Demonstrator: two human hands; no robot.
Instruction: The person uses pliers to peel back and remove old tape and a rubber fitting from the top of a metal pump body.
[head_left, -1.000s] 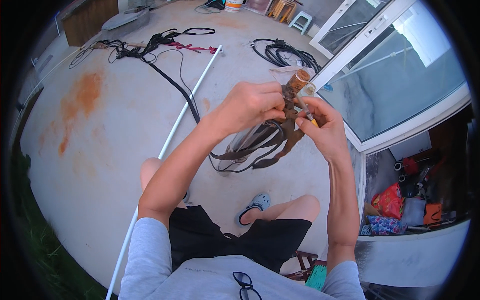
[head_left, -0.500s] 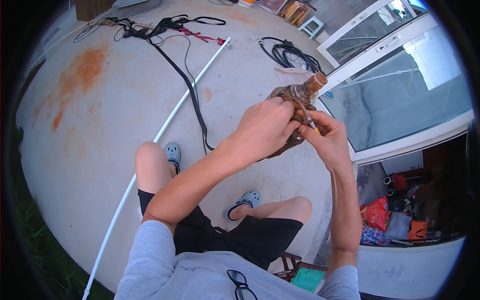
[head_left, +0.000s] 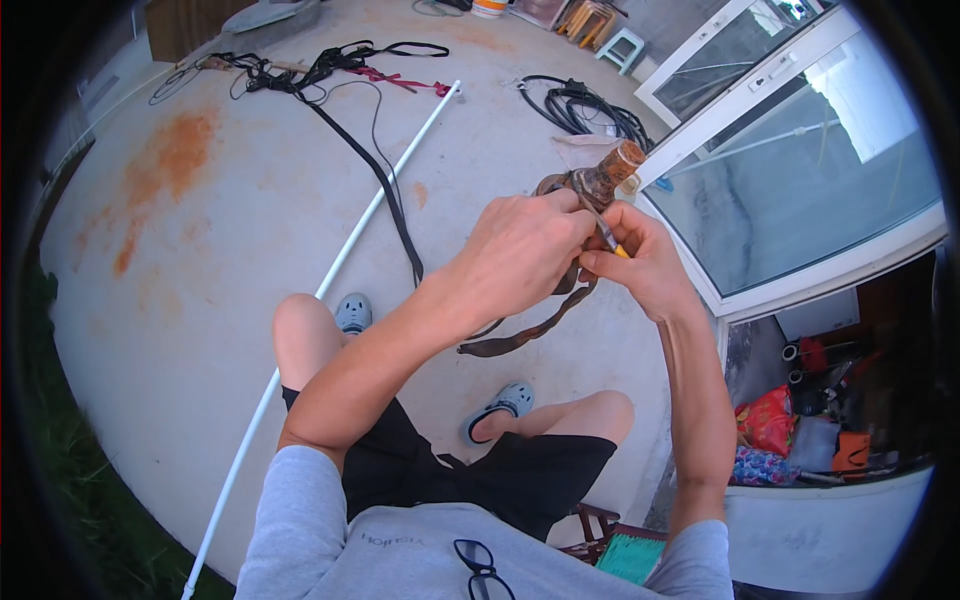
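A rusty metal piece (head_left: 601, 184) with a round stub end juts up beyond my hands, tilted to the upper right. My left hand (head_left: 525, 245) is closed against its near side, with the fingertips mostly hidden. My right hand (head_left: 642, 255) pinches a slim tool (head_left: 610, 238) with a yellow end and a thin shaft, whose tip lies against the rusty piece. Below my hands a long dark brown strip (head_left: 535, 330) dangles in a curve. Where the strip is attached is hidden behind my fingers.
A long white pole (head_left: 350, 243) lies across the concrete floor at left, near tangled black straps (head_left: 325, 65). A coiled black hose (head_left: 580, 105) lies ahead. A white-framed glass door (head_left: 800, 180) stands close on the right. Beside me at lower right is a seat with green mesh (head_left: 633, 556).
The brown strip now swings free and hangs lower to the left. My right hand has shifted slightly up and left with the tool, closer to my left hand.
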